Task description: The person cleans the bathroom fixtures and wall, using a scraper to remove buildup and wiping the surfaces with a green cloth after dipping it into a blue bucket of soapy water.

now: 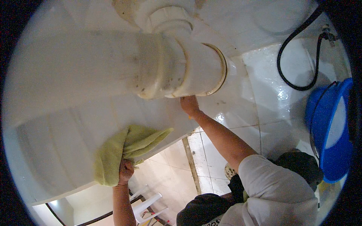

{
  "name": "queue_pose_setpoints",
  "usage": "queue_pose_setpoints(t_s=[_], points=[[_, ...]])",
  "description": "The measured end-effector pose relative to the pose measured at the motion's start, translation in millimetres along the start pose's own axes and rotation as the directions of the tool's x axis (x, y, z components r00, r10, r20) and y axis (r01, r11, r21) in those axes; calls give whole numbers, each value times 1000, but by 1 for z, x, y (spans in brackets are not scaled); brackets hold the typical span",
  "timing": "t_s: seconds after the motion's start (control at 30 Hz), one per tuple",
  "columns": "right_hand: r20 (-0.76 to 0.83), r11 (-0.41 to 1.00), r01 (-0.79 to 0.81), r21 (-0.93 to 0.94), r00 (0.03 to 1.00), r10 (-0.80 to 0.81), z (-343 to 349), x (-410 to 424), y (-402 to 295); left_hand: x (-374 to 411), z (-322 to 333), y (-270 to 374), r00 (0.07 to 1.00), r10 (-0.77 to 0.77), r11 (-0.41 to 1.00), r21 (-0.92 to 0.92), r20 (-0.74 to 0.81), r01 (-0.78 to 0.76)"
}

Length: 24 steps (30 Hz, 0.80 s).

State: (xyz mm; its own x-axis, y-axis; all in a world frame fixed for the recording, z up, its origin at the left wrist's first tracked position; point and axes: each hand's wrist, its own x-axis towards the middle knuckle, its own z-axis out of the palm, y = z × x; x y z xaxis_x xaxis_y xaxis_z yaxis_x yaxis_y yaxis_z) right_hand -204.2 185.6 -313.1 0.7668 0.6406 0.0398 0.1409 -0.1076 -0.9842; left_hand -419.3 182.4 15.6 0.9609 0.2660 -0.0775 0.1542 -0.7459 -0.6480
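Observation:
Bunched in my left hand [126, 171] is a yellow-green cloth [113, 158], its folded end hanging out to the right. The cloth lies against or just before a white panel-like surface [79, 141]; contact cannot be told. My right hand [189, 105] reaches up to the underside of a thick white plastic pipe fitting [195, 70]. Its fingertips are hidden there, so whether it grips anything is unclear. The fitting joins a wide white pipe [84, 62] running left and a ribbed collar [169, 21] above. Brownish stains and dark specks mark its joints.
A blue plastic bucket [336, 163] with a handle stands at the right. Above it, a black hose [280, 59] loops down near a metal tap [328, 34]. Pale floor tiles [246, 135] shine as if wet. Beyond the panel's edge is a white plastic chair [147, 203].

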Motion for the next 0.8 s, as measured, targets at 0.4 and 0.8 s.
queue_pose_setpoints(t_s=[0.4,0.8], points=[[223,975,-163,150,966,127,-38,-64,7,3,-10,-1,998,-19,1000,21,53,18],[-33,971,-112,210,992,121,-14,-29,68,25,-11,8,1000,15,1000,8,-22,-15]])
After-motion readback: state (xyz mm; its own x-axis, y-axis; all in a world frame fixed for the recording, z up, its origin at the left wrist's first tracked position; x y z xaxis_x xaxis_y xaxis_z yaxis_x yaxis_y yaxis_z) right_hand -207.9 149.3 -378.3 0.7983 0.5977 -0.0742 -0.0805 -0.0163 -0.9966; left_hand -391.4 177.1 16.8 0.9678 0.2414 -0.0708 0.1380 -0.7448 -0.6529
